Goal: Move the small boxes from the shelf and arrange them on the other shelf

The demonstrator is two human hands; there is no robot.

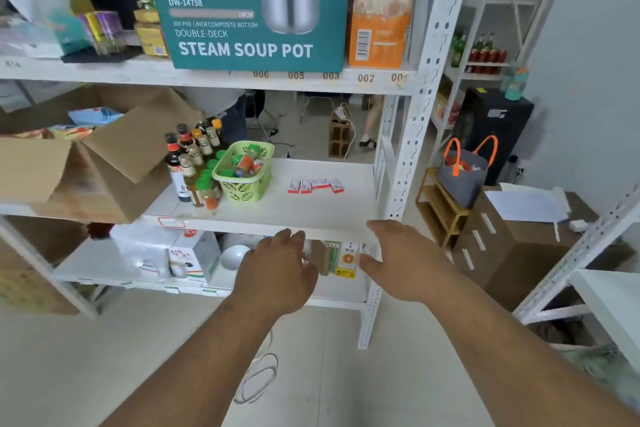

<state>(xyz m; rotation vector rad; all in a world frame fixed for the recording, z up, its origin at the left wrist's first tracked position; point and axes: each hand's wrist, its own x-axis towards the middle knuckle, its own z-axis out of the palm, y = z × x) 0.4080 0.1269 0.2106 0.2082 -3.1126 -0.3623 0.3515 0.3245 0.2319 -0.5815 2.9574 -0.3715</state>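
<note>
Small boxes (316,185), seemingly four, in a row on the shelf (311,215) right of the basket (244,170); our left hand (277,270) and right hand (405,260) near, empty, loose; we should reach far and pinch each singly.

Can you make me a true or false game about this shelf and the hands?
1. The small boxes lie in a row on the middle shelf. True.
2. The left hand holds a small box. False: it holds nothing, and neither does the right hand.
3. The green basket stands left of the small boxes. True.
4. The green basket is empty. False: it holds jars with green lids.
5. The steam soup pot box sits on the shelf above. True.
</note>
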